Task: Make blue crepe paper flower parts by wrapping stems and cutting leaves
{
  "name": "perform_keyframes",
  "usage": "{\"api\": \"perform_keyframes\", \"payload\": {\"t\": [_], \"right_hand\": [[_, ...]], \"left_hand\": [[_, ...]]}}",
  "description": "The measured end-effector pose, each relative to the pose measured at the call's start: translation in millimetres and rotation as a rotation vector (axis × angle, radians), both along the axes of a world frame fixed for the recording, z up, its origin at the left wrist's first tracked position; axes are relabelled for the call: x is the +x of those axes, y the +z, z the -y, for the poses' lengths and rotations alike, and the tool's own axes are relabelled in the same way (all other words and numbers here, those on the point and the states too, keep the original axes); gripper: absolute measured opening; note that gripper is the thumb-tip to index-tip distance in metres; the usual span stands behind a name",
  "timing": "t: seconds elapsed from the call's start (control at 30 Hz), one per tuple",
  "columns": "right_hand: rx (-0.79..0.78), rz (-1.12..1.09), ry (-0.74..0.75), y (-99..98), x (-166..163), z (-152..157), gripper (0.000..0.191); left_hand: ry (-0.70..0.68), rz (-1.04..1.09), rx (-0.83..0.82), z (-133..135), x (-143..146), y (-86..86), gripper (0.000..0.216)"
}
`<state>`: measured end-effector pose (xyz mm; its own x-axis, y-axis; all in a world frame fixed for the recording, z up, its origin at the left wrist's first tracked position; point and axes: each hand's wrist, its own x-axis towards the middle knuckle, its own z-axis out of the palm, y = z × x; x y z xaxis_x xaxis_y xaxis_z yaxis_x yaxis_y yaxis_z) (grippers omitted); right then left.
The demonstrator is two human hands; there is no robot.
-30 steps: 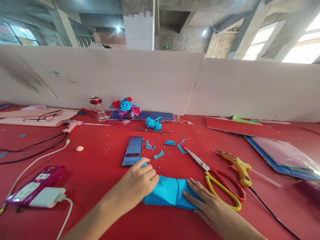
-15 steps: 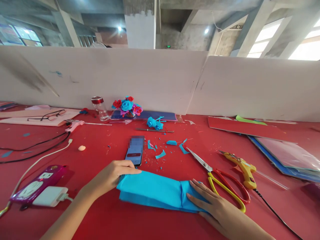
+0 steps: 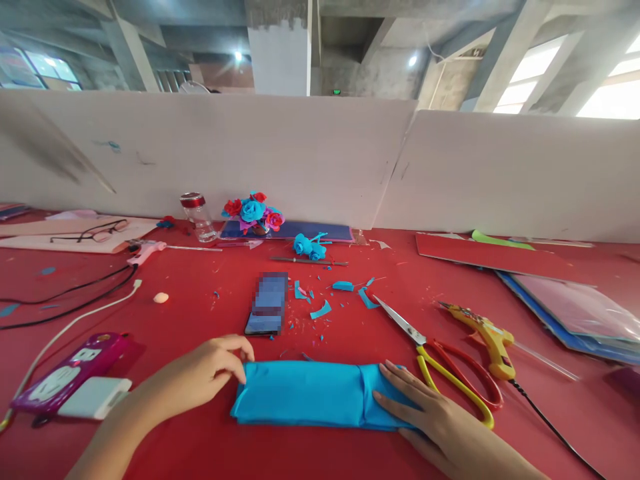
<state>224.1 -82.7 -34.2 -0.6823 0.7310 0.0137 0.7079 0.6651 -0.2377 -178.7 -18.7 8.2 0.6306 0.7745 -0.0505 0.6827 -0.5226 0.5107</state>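
A folded strip of bright blue crepe-like paper (image 3: 305, 395) lies on the red table in front of me, several layers thick, with a crease near its right end. My right hand (image 3: 433, 417) rests flat across that end, fingers stretched out and pressing down on it. At the upper left corner, my left hand (image 3: 215, 370) has bent, slightly parted fingertips against the paper's edge, with no clear pinch. Just right of my right hand lie large scissors (image 3: 425, 340) with red and yellow handles. Beyond the paper is a phone (image 3: 269, 303).
A yellow glue gun (image 3: 483, 337) lies right of the scissors. Blue scraps (image 3: 321, 309) and blue paper flowers (image 3: 309, 247) lie beyond. A bouquet (image 3: 253, 212) and glass bottle (image 3: 199, 217) stand near the white partition (image 3: 300, 160). A purple power strip (image 3: 75, 370) sits left.
The raised upper layer of blue paper has come down flat. My left hand has moved left and down towards me, its fingers loosening at the corner. My right hand has stayed put.
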Motion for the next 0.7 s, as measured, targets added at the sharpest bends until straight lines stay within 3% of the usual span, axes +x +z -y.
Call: {"api": "perform_keyframes", "payload": {"t": [0.13,0.23,0.37,0.43,0.5,0.6,0.7], "right_hand": [[-0.039,0.02,-0.007,4.2,-2.6,0.3,0.05],[-0.014,0.027,-0.024,6.2,-6.7,1.5,0.051],[0.058,0.051,-0.025,7.2,-11.8,3.1,0.048],[0.106,0.079,-0.01,7.8,-12.9,3.4,0.047],[0.138,0.109,0.01,9.2,-12.5,3.6,0.046],[0.115,0.086,0.053,10.6,-9.2,4.4,0.045],[0.084,-0.036,0.034,5.6,-6.1,3.3,0.043]], "left_hand": [[0.087,-0.007,0.208,14.7,38.7,51.5,0.032],[-0.008,-0.018,0.319,23.7,97.6,67.3,0.028],[-0.138,-0.23,0.235,19.9,172.4,41.0,0.025],[-0.12,-0.325,0.151,10.6,193.4,23.4,0.032],[-0.149,-0.322,0.036,-0.8,202.0,13.0,0.037],[-0.181,-0.313,-0.071,-16.7,199.7,11.0,0.04],[-0.104,-0.229,-0.245,-29.8,191.0,10.7,0.046]]}}
